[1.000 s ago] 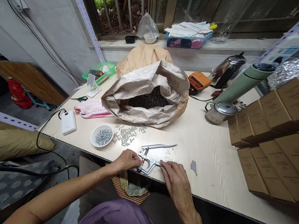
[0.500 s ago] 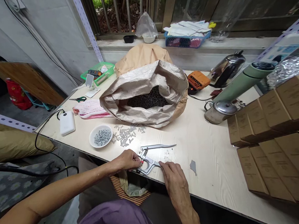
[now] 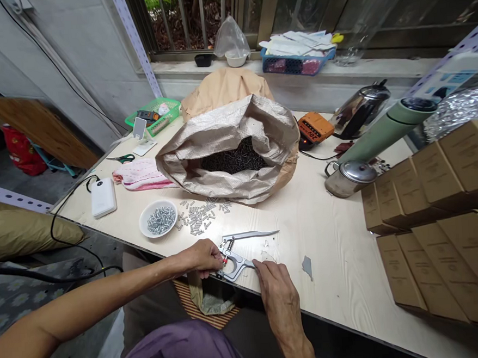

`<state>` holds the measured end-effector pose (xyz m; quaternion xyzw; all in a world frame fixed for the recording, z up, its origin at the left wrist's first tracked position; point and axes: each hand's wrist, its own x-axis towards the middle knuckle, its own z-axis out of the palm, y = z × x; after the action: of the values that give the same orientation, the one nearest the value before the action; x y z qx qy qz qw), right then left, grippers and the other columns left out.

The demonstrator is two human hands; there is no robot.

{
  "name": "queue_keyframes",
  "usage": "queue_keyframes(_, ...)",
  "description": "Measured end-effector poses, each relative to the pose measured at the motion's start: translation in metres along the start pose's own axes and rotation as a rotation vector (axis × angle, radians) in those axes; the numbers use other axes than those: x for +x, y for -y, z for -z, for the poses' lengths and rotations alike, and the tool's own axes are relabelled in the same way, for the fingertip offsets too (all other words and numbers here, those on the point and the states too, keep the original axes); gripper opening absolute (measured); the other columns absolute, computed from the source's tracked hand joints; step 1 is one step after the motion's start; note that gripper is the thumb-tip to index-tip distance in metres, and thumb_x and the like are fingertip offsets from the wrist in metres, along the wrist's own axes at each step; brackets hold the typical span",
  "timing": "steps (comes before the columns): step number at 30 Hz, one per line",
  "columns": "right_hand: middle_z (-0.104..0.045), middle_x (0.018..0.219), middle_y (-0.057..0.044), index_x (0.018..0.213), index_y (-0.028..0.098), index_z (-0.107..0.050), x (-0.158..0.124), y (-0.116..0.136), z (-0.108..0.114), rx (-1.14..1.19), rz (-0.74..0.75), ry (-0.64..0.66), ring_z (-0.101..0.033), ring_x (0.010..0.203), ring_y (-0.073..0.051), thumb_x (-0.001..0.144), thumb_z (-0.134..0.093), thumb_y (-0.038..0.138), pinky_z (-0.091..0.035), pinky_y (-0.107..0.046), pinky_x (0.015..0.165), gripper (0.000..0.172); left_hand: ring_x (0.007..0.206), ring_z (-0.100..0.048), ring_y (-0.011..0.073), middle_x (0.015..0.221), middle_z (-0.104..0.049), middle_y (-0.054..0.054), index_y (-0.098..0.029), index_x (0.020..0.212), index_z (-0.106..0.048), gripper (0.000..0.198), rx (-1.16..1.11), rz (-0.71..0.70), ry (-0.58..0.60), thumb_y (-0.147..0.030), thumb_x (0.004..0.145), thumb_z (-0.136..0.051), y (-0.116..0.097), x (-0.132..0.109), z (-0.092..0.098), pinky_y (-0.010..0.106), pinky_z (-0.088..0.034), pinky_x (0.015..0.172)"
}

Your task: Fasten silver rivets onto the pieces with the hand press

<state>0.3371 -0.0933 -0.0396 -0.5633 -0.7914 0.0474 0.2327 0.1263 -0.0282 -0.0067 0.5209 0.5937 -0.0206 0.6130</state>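
Pliers (image 3: 239, 268), one: lying on the surface (image 3: 337, 237) between both grips, long axis running from left grip to right grip, head nearer the left. Right grip (image 3: 278, 288): pinching the lower handle (image 3: 247, 263) near its end. Left grip (image 3: 208, 256): curling its fingers beside the red part (image 3: 224, 261); whether they are grasping anything, cannot tell. Upper handle (image 3: 253, 234): pointing rightward, lying beyond the right grip, apart from its fingers

"20V" on the orange device (image 3: 316, 126)
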Motion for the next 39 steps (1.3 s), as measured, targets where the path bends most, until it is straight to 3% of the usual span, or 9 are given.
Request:
queue_keyframes(11,-0.062,0.083,-0.006,0.105,0.021,-0.061,0.005,-0.002,0.006,-0.023,0.030,0.065,-0.053,0.074,-0.016,0.091,-0.036,0.022,-0.047,-0.029,0.065,0.029,0.033,-0.047,0.0096,0.035,-0.046,-0.006,-0.015,0.055,-0.054,0.013,-0.020,0.048,0.010,-0.024,0.064,-0.058,-0.001,0.001,-0.004,0.017,-0.036,0.037)
queue_keyframes(14,-0.062,0.102,-0.008,0.114,0.023,-0.057,0.019,-0.013,0.013,-0.001,0.079,0.116,-0.055,0.092,-0.019,0.089,-0.041,0.031,-0.049,-0.032,0.075,0.031,0.033,-0.046,0.0091,0.033,-0.045,-0.005,-0.015,0.055,-0.055,0.012,-0.008,0.042,0.004,-0.024,0.064,-0.057,-0.001,0.000,-0.004,0.016,-0.034,0.036)
queue_keyframes(17,-0.049,0.132,-0.011,0.133,0.022,-0.040,0.034,-0.033,0.012,-0.045,0.140,0.167,-0.037,0.126,-0.028,0.080,-0.053,0.044,-0.043,-0.044,0.091,0.059,0.032,-0.046,0.0084,0.033,-0.044,-0.006,-0.015,0.056,-0.056,0.012,-0.021,0.043,-0.006,-0.025,0.063,-0.057,-0.001,-0.001,-0.004,0.015,-0.034,0.036)
queue_keyframes(19,-0.043,0.138,-0.012,0.137,0.022,-0.034,0.044,-0.045,0.007,-0.078,0.172,0.268,-0.026,0.133,-0.031,0.070,-0.061,0.052,-0.038,-0.050,0.094,0.078,0.032,-0.046,0.0082,0.033,-0.044,-0.007,-0.015,0.056,-0.056,0.012,-0.034,0.041,-0.014,-0.025,0.062,-0.058,-0.001,-0.001,-0.004,0.015,-0.034,0.036)
queue_keyframes(22,-0.047,0.132,-0.014,0.137,0.022,-0.033,0.055,-0.054,0.001,-0.113,0.193,0.403,-0.031,0.130,-0.033,0.060,-0.068,0.055,-0.033,-0.054,0.097,0.091,0.032,-0.047,0.0087,0.034,-0.045,-0.007,-0.015,0.057,-0.055,0.010,-0.041,0.046,-0.024,-0.023,0.063,-0.057,-0.002,-0.002,-0.005,0.016,-0.035,0.035)
queue_keyframes(25,-0.052,0.123,-0.017,0.135,0.017,-0.035,0.061,-0.053,0.002,-0.139,0.220,0.418,-0.042,0.120,-0.034,0.055,-0.071,0.055,-0.035,-0.053,0.095,0.095,0.033,-0.047,0.0095,0.034,-0.045,-0.006,-0.015,0.057,-0.055,0.008,-0.032,0.049,-0.042,-0.019,0.064,-0.055,-0.003,-0.003,-0.006,0.017,-0.037,0.036)
queue_keyframes(29,-0.056,0.115,-0.018,0.129,0.011,-0.042,0.063,-0.044,0.012,-0.163,0.246,0.385,-0.050,0.107,-0.031,0.054,-0.073,0.053,-0.041,-0.046,0.088,0.091,0.033,-0.047,0.0096,0.034,-0.046,-0.006,-0.015,0.057,-0.056,0.007,-0.023,0.051,-0.046,-0.018,0.064,-0.054,-0.002,-0.003,-0.006,0.017,-0.038,0.037)
queue_keyframes(35,-0.060,0.102,-0.009,0.116,0.018,-0.050,0.061,-0.032,0.023,-0.199,0.262,0.314,-0.053,0.090,-0.023,0.060,-0.074,0.041,-0.041,-0.036,0.076,0.065,0.034,-0.048,0.0095,0.035,-0.046,-0.006,-0.015,0.059,-0.056,0.009,-0.007,0.035,-0.031,-0.021,0.065,-0.057,0.002,0.003,-0.006,0.017,-0.038,0.038)
queue_keyframes(39,-0.059,0.097,-0.007,0.112,0.019,-0.051,0.056,-0.030,0.021,-0.208,0.242,0.281,-0.052,0.085,-0.022,0.061,-0.074,0.036,-0.040,-0.033,0.070,0.058,0.037,-0.050,0.0107,0.038,-0.046,-0.005,-0.015,0.059,-0.054,0.015,0.074,0.060,-0.026,-0.023,0.072,-0.055,-0.001,-0.002,-0.006,0.019,-0.038,0.041)
